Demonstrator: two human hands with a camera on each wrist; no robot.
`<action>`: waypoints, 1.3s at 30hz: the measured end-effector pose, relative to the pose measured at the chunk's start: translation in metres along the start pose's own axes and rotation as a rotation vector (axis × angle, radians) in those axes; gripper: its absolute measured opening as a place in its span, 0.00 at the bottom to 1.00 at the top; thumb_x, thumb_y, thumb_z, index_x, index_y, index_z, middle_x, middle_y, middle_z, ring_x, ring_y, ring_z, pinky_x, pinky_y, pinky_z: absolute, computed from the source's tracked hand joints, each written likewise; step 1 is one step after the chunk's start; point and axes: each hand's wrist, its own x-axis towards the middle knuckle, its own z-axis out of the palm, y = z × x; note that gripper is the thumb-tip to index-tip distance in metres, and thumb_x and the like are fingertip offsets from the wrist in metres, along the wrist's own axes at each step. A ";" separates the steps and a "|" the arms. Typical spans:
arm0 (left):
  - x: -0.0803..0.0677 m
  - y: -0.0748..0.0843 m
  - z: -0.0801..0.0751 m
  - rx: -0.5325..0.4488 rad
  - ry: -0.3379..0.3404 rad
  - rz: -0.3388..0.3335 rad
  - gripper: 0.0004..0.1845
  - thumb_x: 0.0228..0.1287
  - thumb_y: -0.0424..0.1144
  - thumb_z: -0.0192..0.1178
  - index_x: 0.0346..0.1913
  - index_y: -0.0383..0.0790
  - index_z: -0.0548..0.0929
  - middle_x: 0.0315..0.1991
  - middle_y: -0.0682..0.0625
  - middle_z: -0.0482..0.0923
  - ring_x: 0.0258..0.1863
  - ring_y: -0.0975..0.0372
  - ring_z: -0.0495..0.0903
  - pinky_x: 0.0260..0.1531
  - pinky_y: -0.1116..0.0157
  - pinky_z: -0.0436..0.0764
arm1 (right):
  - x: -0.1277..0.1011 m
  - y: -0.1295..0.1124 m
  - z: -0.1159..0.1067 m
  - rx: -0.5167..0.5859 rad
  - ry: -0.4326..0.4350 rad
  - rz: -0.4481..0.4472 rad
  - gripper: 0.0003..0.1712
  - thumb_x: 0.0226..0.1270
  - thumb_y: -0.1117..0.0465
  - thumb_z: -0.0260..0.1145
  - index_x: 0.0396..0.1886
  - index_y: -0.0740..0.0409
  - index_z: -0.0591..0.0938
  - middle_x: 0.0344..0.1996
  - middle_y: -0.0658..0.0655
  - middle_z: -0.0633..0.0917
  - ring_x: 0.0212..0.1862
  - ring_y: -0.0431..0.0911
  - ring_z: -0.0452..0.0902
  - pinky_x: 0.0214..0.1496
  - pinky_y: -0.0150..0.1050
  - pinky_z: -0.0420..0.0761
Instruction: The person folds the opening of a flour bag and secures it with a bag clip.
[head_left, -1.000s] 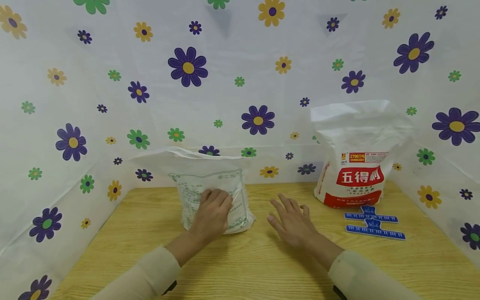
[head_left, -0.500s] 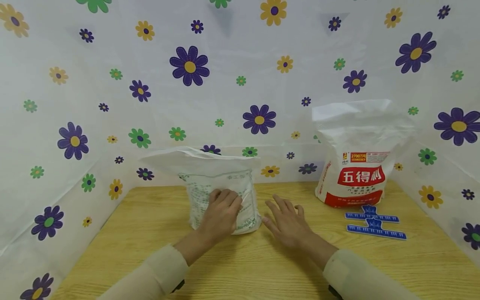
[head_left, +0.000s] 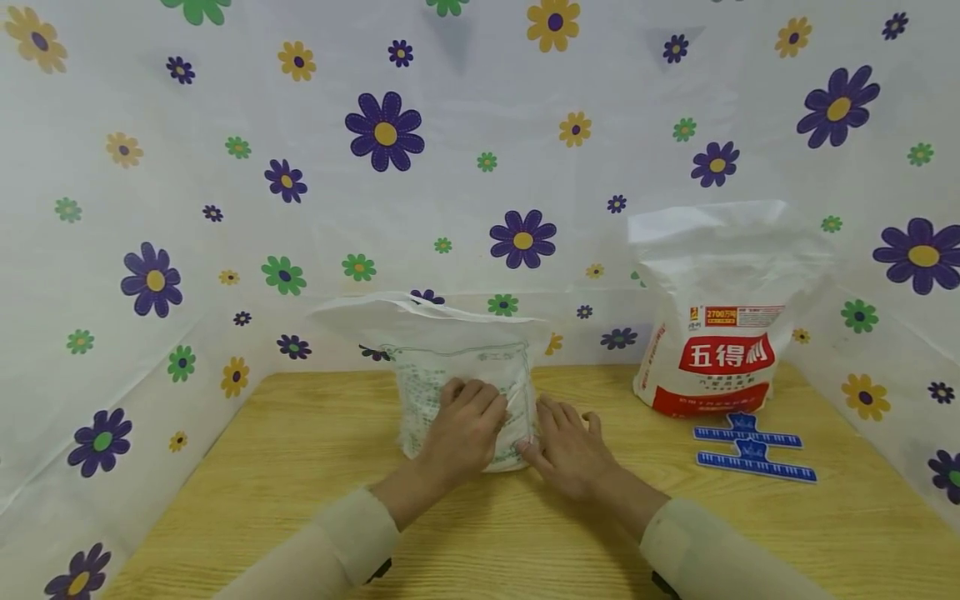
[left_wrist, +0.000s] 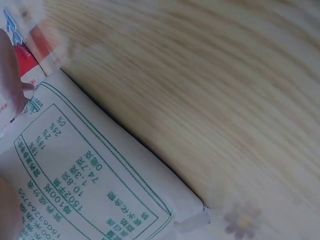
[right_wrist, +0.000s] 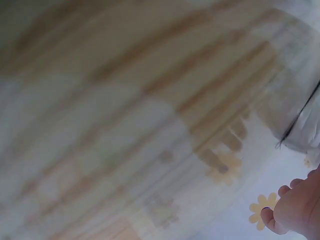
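A white flour bag with green print [head_left: 423,396] stands upright on the table, its top edge slack and leaning back. My left hand [head_left: 467,427] grips the front of this bag with curled fingers. At its right edge, my right hand [head_left: 573,450] touches the side with fairly straight fingers, the thumb at the lower front. The left wrist view shows a printed nutrition table on the green-print bag [left_wrist: 80,165] close up. There, part of the right hand [left_wrist: 11,75] is against the bag's corner. The right wrist view is partly blurred.
A larger white flour bag with red labels [head_left: 723,354] stands at the back right. Two blue clips with piano-key patterns [head_left: 756,465] lie in front of it on the wooden table [head_left: 300,500]. Flower-printed white sheeting [head_left: 450,192] encloses the back and sides.
The green-print bag has shifted right across the table with my left hand on it. My right hand has moved slightly left and now touches the bag's edge.
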 end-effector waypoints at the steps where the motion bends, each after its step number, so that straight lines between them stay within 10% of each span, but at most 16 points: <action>1: 0.001 0.002 0.001 0.004 0.004 -0.002 0.11 0.75 0.41 0.47 0.34 0.42 0.74 0.35 0.51 0.74 0.41 0.56 0.73 0.53 0.52 0.65 | 0.000 0.000 0.001 -0.002 0.003 -0.006 0.47 0.76 0.30 0.37 0.78 0.60 0.55 0.76 0.59 0.60 0.75 0.55 0.55 0.67 0.66 0.55; 24: 0.038 0.040 0.022 0.043 0.024 -0.023 0.10 0.73 0.43 0.54 0.33 0.43 0.76 0.34 0.53 0.75 0.42 0.57 0.73 0.53 0.54 0.63 | -0.016 0.034 -0.009 -0.116 0.047 0.038 0.43 0.77 0.32 0.39 0.69 0.65 0.66 0.67 0.62 0.71 0.70 0.57 0.62 0.68 0.64 0.58; 29: 0.032 0.041 0.022 0.014 0.013 -0.036 0.10 0.76 0.42 0.50 0.37 0.42 0.78 0.37 0.51 0.76 0.43 0.56 0.73 0.53 0.53 0.64 | -0.020 0.039 -0.007 -0.112 0.048 0.034 0.43 0.77 0.32 0.39 0.66 0.64 0.69 0.65 0.61 0.72 0.69 0.57 0.63 0.66 0.63 0.58; 39: 0.003 0.031 0.014 -0.096 0.193 -0.042 0.10 0.74 0.41 0.50 0.44 0.39 0.78 0.49 0.45 0.74 0.55 0.51 0.69 0.61 0.52 0.62 | -0.022 0.039 -0.005 -0.132 0.098 0.017 0.37 0.77 0.33 0.42 0.59 0.62 0.72 0.59 0.60 0.75 0.65 0.56 0.66 0.64 0.62 0.60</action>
